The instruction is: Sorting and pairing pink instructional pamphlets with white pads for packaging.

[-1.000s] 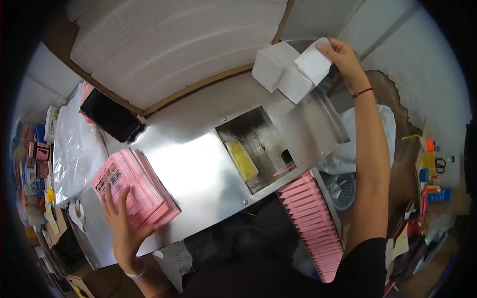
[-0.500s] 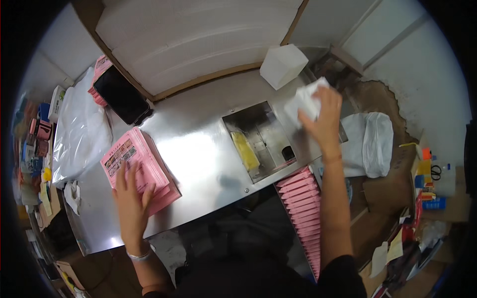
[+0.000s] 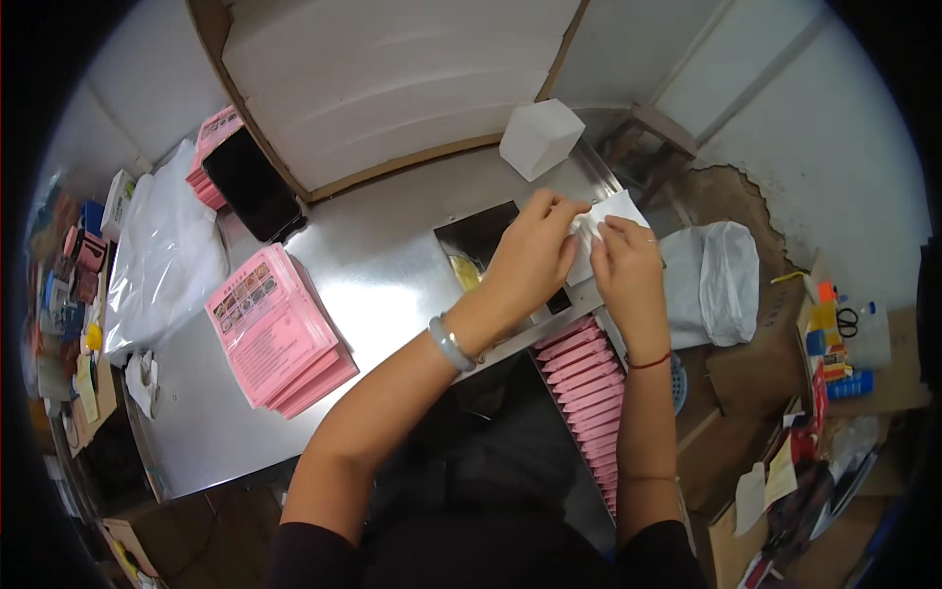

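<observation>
My left hand (image 3: 530, 253) reaches across the recessed opening in the metal counter to a small stack of white paper (image 3: 622, 204) at its right side. Its fingers are bent and closed at the left edge of the paper. My right hand (image 3: 629, 277) pinches the same paper from the near right side, fingertips close to those of the left. Part of the paper is hidden under the fingers. Within the recess (image 3: 473, 234), partly covered by my left hand, lies a yellow packet (image 3: 465, 273).
Pink printed packets (image 3: 280, 329) lie stacked on the counter (image 3: 392, 211). Behind them a black phone (image 3: 252, 187) leans on more pink packets. A white paper block (image 3: 541, 139) stands at the back. Pink packets (image 3: 584, 398) fill a chute below. A grey-white bag (image 3: 711, 285) sits right.
My left hand has left the pink packet stack and moved right to the white paper. My right hand has brought the paper slightly down and left, beside the recess.
</observation>
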Demonstrator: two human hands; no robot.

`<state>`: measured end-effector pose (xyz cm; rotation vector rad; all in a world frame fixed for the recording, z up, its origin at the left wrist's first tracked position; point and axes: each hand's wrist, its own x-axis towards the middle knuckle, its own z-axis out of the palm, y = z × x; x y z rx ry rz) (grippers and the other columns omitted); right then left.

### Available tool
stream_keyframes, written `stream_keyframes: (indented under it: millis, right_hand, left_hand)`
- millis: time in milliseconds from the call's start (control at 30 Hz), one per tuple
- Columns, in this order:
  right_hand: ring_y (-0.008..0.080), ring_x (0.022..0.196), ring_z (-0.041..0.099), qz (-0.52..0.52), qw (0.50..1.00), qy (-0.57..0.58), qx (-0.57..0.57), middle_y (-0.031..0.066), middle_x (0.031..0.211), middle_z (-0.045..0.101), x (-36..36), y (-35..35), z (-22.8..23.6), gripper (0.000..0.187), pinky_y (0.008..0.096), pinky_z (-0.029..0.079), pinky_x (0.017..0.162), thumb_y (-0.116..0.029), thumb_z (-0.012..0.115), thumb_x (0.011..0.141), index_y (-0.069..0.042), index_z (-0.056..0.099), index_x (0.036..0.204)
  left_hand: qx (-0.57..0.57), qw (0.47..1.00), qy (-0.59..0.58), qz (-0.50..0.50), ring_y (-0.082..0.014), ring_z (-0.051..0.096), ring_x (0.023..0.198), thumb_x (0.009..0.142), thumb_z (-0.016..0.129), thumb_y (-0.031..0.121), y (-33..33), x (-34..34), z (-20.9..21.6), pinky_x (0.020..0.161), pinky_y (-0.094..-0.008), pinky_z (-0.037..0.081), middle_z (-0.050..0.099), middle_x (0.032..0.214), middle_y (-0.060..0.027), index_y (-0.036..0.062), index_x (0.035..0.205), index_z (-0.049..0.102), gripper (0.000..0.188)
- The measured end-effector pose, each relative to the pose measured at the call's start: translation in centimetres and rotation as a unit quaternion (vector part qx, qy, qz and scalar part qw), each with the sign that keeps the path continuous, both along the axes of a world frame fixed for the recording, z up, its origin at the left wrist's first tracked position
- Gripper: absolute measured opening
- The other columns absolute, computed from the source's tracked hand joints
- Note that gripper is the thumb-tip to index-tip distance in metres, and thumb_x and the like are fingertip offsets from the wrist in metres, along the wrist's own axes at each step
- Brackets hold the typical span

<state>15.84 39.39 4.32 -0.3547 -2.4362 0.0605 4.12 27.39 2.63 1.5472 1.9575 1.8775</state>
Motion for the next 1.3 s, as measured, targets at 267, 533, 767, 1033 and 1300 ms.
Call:
stream_keyframes:
  millis: [267, 533, 767, 1033, 1300]
  right_hand:
    - [0.0372, 0.098, 0.062, 0.013, 0.999, -0.042, 0.020, 0.0219, 0.109, 0.065, 0.0, -0.3, 0.8, 0.026, 0.0421, 0.050, 0.088, -0.010, 0.068, 0.083, 0.008, 0.066, 0.101]
    - [0.0371, 0.096, 0.063, 0.017, 0.999, -0.033, -0.001, 0.0210, 0.102, 0.066, -0.1, -0.3, 1.2, 0.020, 0.0422, 0.050, 0.089, -0.010, 0.068, 0.079, 0.008, 0.067, 0.090]
    - [0.0320, 0.089, 0.062, 0.008, 1.000, -0.027, 0.011, 0.0154, 0.094, 0.066, -1.1, 0.4, 0.6, 0.011, 0.0411, 0.049, 0.085, -0.006, 0.067, 0.074, 0.001, 0.068, 0.083]
    - [0.0189, 0.072, 0.057, 0.067, 0.976, 0.172, -0.114, 0.0076, 0.081, 0.064, 1.2, 0.2, 5.9, 0.014, 0.0295, 0.045, 0.065, -0.015, 0.065, 0.089, -0.002, 0.067, 0.093]
    - [0.0054, 0.066, 0.044, 0.082, 0.871, 0.231, -0.426, 0.0005, 0.068, 0.055, 0.1, -2.6, 4.0, 0.033, 0.0247, 0.038, 0.057, -0.027, 0.058, 0.100, 0.004, 0.064, 0.091]
  left_hand:
    - [-0.030, 0.995, 0.092, -0.008, -0.0277, 0.065, 0.086, 0.077, 0.068, 0.001, 2.1, -1.9, -0.4, 0.076, -0.0358, 0.053, 0.062, 0.099, -0.0124, 0.0027, 0.103, 0.067, 0.027]
    - [-0.055, 0.993, 0.101, -0.006, -0.0294, 0.064, 0.083, 0.077, 0.069, 0.006, 2.2, -2.2, 0.3, 0.073, -0.0370, 0.052, 0.063, 0.096, -0.0124, 0.0033, 0.101, 0.069, 0.024]
    - [-0.046, 0.981, 0.185, 0.023, -0.0308, 0.063, 0.081, 0.075, 0.071, 0.007, 1.9, -2.1, 0.9, 0.073, -0.0370, 0.051, 0.064, 0.094, -0.0115, 0.0040, 0.097, 0.069, 0.022]
    - [0.070, 0.990, 0.125, 0.007, -0.0239, 0.065, 0.082, 0.083, 0.071, 0.011, 2.8, -1.7, 5.3, 0.073, -0.0327, 0.050, 0.068, 0.089, -0.0081, 0.0048, 0.096, 0.070, 0.014]
    - [-0.036, 0.948, -0.258, -0.184, -0.0042, 0.052, 0.071, 0.102, 0.053, 0.022, -1.4, 0.1, 6.1, 0.066, -0.0226, 0.044, 0.058, 0.078, 0.0036, -0.0017, 0.097, 0.063, 0.026]
